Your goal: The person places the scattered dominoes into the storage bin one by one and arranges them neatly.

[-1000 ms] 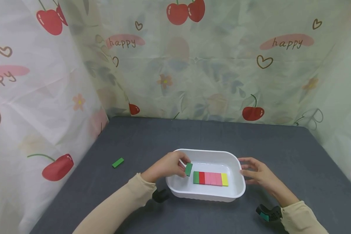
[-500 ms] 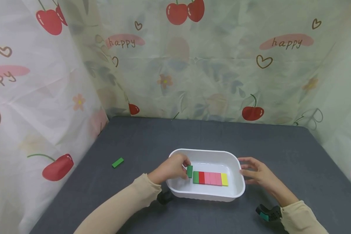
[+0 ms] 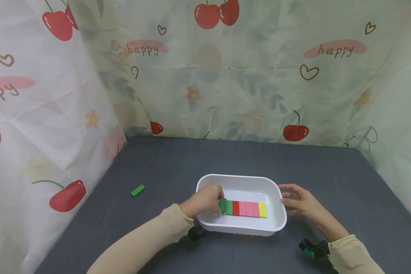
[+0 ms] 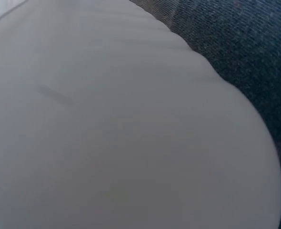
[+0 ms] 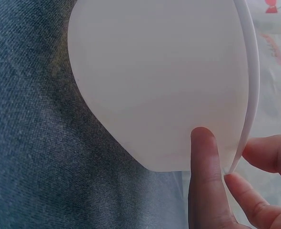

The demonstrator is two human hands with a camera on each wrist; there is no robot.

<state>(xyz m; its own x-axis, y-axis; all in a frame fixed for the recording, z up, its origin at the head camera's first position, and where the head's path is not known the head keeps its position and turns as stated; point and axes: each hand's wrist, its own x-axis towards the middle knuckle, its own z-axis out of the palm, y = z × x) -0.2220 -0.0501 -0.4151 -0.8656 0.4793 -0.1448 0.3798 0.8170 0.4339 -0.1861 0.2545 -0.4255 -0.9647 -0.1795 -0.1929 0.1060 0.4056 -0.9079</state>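
Note:
A white plastic tub stands on the dark cloth-covered table. Inside it lies a side-by-side row of small flat rectangular blocks: a green block, a red block, several pink blocks and a yellow block. My left hand reaches into the tub and pinches another green block at the row's left end; whether it touches the row I cannot tell. My right hand touches the tub's right end with extended fingers. The thumb lies against the outer wall, fingertips at the rim.
A loose green block lies on the table, left of the tub. A printed curtain hangs behind and at both sides. The tub's outer wall fills most of the left wrist view.
My left hand has moved right and down into the tub, bringing the pinched green block to the row's left end. The right hand stays at the tub's right end.

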